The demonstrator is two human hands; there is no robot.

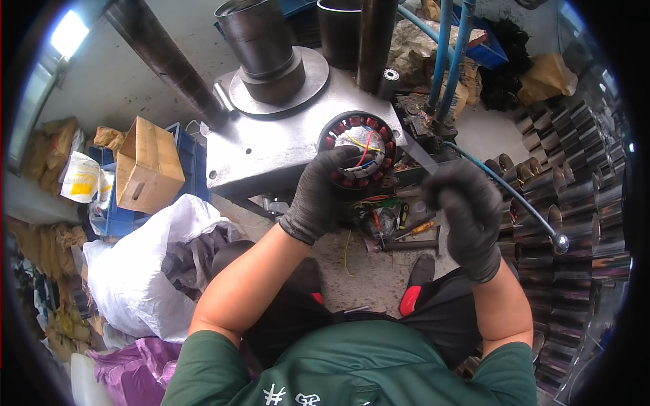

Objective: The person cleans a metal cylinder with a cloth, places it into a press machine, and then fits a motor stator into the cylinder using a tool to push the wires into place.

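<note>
Holding the coil ring point(388, 150) at its one o'clock is the left hand point(318, 196); the right hand point(466, 213) grips a blurred strip point(421, 157).

Right gloved hand point(467, 213) blurred, thin pale strip point(421, 157) beside it indistinct; left gloved hand point(319, 193) hides part of a coil-wound ring point(388, 150); leaning dark column point(166, 61) cut off at top

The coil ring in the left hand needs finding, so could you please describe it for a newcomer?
Start at the metal table, upper centre. By its near right corner, the gloved left hand holds the coil ring. Unlike the plain dark cylinders beyond, it has red coils and yellow, red and blue wires inside.
</note>
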